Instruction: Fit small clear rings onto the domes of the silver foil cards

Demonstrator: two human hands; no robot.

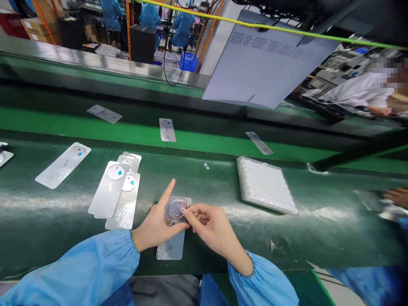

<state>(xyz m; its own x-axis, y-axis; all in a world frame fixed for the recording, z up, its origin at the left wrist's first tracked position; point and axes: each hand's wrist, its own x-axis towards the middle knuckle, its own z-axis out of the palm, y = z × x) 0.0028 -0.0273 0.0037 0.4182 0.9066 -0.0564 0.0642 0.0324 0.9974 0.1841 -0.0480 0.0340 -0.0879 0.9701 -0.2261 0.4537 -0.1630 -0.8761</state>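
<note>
— So, what shows over the green surface [204, 185]?
— Left grip [159, 223] spread wide; right grip [213, 227] narrow, pinching something.
— Above what?
— Silver plate [174, 248], lying flat beneath both. At its round disc [175, 208], a small pale piece [182, 210], held by the right.

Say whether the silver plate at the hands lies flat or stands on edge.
Flat: the silver plate lies on the green worktop, its broad face turned up toward the camera.
</note>
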